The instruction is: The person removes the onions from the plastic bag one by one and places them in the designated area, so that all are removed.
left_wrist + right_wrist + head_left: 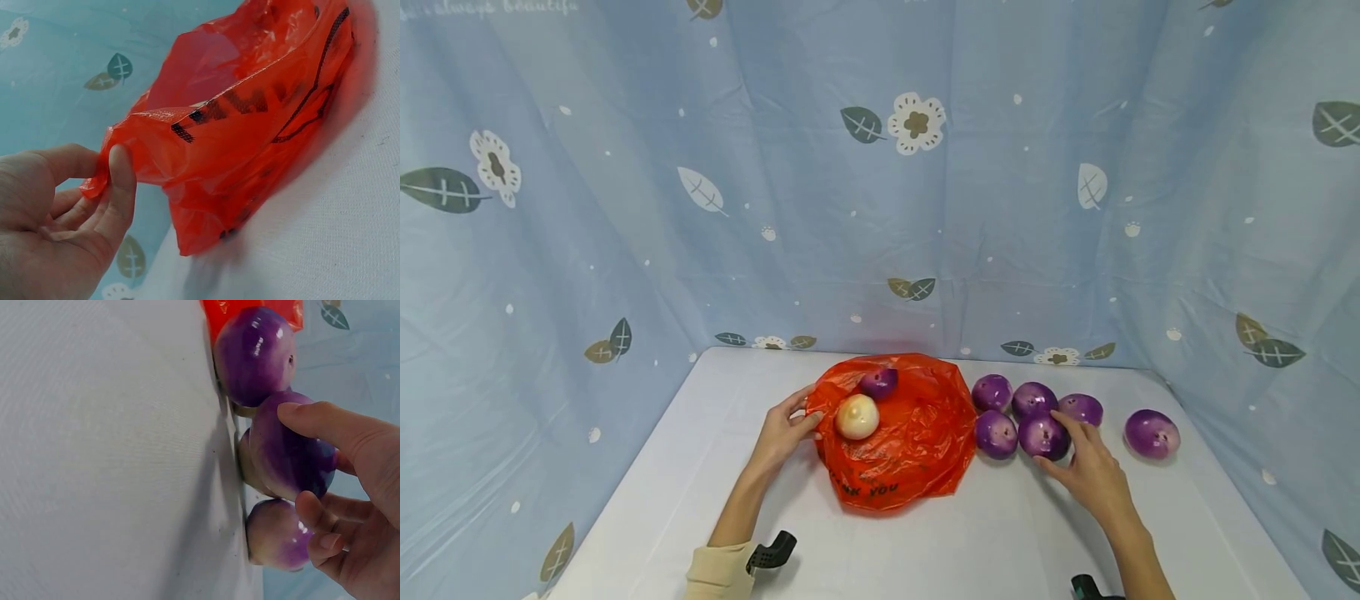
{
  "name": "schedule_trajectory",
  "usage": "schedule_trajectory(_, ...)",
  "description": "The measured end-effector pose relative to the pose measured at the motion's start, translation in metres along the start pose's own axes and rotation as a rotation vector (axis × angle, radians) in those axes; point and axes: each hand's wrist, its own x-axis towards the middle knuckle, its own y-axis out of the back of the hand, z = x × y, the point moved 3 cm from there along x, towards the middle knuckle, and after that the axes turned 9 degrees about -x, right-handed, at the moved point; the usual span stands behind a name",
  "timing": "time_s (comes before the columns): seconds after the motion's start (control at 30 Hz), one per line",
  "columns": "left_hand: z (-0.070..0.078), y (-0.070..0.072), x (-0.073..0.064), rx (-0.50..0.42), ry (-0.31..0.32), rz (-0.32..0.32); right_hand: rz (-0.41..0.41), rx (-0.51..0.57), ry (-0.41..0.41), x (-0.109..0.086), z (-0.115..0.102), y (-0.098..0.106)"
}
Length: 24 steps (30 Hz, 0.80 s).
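At the left side of a red plastic bag (917, 458), my left hand (782, 435) pinches the rim between thumb and fingers, and the left wrist view shows the bag mouth (206, 69) raised there. A cream-coloured round vegetable (857, 417) and a purple turnip (878, 383) lie in the bag. To the right of it, my right hand (1096, 477) holds a glossy purple-and-white turnip (1043, 436) with the thumb on one side and fingertips on the other. In the right wrist view that turnip (290, 450) overlaps another turnip behind it.
Several more purple turnips (996, 435) cluster between the bag and the right hand. One turnip (1152, 434) lies apart at the right of the white table (940, 554). A blue patterned curtain (820, 225) surrounds the table's back and sides.
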Motion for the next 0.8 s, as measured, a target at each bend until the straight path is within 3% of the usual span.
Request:
schedule_trajectory(0.33,-0.0008,0.0003,0.0003,-0.011,0.008,0.012,-0.102,-0.015,-0.040,-0.0027,0.0052,-0.0076)
schedule_trajectory(0.8,0.0013,-0.0001,-0.0007,-0.012,0.007,0.002,-0.059,-0.005,-0.008,-0.0061,0.0031,-0.0084)
